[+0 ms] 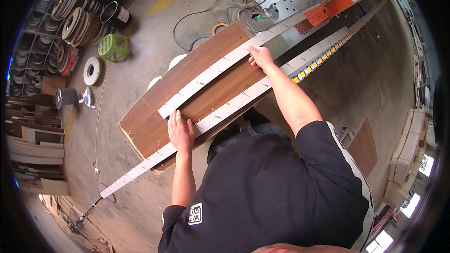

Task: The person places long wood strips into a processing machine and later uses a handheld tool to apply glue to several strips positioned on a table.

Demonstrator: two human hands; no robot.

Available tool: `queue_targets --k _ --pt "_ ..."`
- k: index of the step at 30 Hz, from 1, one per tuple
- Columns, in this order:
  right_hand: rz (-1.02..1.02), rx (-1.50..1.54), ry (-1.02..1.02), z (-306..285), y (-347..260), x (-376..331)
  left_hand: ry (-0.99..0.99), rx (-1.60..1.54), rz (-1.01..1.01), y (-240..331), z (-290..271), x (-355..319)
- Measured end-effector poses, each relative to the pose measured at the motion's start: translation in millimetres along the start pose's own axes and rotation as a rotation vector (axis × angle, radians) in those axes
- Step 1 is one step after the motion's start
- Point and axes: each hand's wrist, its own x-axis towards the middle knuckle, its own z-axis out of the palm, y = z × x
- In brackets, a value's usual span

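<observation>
One white strip [206, 82] lies across the brown board [151, 107] mid-frame, probably light, stiff and smooth, best held near both ends. The left hand [181, 133] rests with fingers extended at its lower-left end; the right hand [261, 58], farther up-right, seemingly pinches its edge, grip partly hidden.

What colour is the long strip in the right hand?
The strip is white with small dark marks, best seen in the head view.

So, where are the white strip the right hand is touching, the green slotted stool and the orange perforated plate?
White strip [218, 72]: head view, on its flat upper face.
Green slotted stool [110, 47]: head view, on its seat.
Orange perforated plate [329, 8]: head view, middle of its flat top.
</observation>
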Motion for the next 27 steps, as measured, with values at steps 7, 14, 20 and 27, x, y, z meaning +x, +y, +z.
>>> queue_targets --k 7,14,20,27 --pt "0.012 -0.031 -0.004 1.2 2.2 -1.2 -0.194 0.067 0.032 43.3 10.1 30.3" --pt "-0.133 -0.073 -0.080 -5.2 -1.1 -20.1 -0.203 0.145 0.122 91.9 38.0 59.5" --pt "-0.696 -0.037 -0.115 -41.4 13.3 -95.2 -0.242 0.127 0.140 138.1 48.8 86.2" --pt "-1.004 -0.171 -0.088 -209.0 101.0 -201.4 -0.237 0.175 0.134 198.0 74.8 108.5"
